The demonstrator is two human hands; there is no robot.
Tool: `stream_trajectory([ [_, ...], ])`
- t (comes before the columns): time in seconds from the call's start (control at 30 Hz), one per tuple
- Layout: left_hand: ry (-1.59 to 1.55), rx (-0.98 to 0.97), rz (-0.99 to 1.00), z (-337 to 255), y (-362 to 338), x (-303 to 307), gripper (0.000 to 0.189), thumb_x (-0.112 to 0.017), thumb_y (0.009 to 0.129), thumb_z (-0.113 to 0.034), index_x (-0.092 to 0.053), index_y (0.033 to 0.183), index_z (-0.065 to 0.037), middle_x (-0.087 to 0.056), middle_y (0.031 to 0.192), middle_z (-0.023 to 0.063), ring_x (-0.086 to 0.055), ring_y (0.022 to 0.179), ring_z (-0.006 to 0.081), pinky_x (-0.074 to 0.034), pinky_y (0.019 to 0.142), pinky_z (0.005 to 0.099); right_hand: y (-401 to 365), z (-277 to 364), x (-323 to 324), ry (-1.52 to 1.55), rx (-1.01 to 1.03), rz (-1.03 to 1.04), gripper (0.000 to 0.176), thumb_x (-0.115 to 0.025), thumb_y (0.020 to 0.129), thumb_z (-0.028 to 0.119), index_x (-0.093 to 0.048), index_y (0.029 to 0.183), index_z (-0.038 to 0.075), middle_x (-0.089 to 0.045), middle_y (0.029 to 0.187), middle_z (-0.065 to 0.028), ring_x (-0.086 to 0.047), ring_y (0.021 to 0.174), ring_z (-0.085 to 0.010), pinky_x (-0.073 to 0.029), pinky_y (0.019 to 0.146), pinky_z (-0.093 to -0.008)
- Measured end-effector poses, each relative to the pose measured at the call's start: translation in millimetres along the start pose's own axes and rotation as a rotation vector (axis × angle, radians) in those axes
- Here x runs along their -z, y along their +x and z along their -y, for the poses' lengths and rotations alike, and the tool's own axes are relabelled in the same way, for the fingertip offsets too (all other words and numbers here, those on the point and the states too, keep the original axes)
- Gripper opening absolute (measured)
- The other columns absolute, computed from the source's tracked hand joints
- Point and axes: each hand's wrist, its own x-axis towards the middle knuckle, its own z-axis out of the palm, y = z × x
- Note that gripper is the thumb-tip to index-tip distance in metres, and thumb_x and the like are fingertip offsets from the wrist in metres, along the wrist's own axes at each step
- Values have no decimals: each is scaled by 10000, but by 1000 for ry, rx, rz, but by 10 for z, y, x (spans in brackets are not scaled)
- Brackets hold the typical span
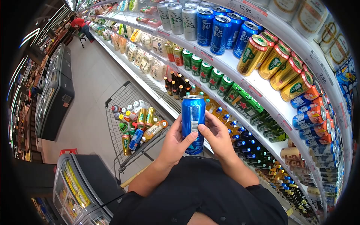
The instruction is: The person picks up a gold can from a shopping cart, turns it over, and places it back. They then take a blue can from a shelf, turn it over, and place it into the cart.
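A blue drink can [192,116] stands upright between my two hands, its barcode side facing me. My left hand [176,140] wraps its left side, the thumb lying across the lower front. On the other side my right hand [216,135] closes round it with the thumb pressed near the barcode. The far fingers of both hands are hidden behind the can. Just beyond my left forearm is a wire shopping cart [112,112], holding several bottles and cans, among them a blue can [136,139] and an orange-drink bottle [155,129].
A curved lit shelf [213,60] along the right bears blue cans [220,34], gold cans [252,55], green cans [206,71] and dark bottles. Chest freezers [56,93] line the left side of the aisle. A person in red [78,23] is far off with a cart.
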Motion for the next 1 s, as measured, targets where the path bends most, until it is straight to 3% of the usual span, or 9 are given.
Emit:
stream_trajectory([
  [0.1,5,2,15,1,-19,21,727,-693,971,-51,-302,1580,15,-551,1401,105,-548,1275,168,-430,1103,344,-8,5,-12,48,-5,15,665,-749,958,169,-452,1500,-76,-628,1333,-139,-587,1164,-188,-462,1052,-358],
  [0.17,4,3,22,-10,-17,31,729,-684,973,-47,-293,1585,16,-539,1417,108,-538,1289,171,-422,1112,347,-15,46,-9,53,-43,54,587,-696,992,124,-456,1496,-56,-579,1422,-144,-543,1325,-204,-393,1150,-370],
  [0.37,-85,50,52,13,-12,68,725,-638,983,-43,-264,1601,14,-503,1465,129,-499,1352,201,-382,1155,371,-20,23,3,64,-24,45,588,-692,990,102,-449,1501,-58,-566,1441,-149,-536,1335,-200,-386,1157,-366],
  [0.6,-178,82,82,20,-13,65,706,-605,992,-62,-257,1602,9,-497,1484,140,-499,1370,219,-387,1162,386,-46,9,-23,5,11,19,620,-710,978,91,-429,1510,-60,-564,1437,-154,-539,1328,-208,-396,1149,-369],
  [0.67,-207,101,91,11,-14,63,698,-596,996,-74,-257,1602,4,-499,1485,143,-506,1368,227,-390,1163,394,-47,8,-31,-49,85,-36,689,-804,916,160,-471,1473,-71,-634,1325,-155,-606,1220,-208,-465,1073,-370],
  [0.83,-407,151,205,84,7,168,649,-567,1012,-147,-292,1583,-11,-520,1475,157,-532,1355,257,-406,1162,432,-69,77,-40,-210,186,-20,743,-839,876,185,-472,1478,-51,-598,1332,-138,-611,1206,-211,-474,1058,-366],
  [1.0,-352,117,175,77,16,147,644,-569,1013,-159,-297,1577,-9,-522,1472,169,-531,1359,264,-405,1164,437,-77,61,-33,-245,220,-5,767,-838,874,185,-456,1498,-46,-571,1347,-134,-608,1176,-204,-484,1034,-361],
])
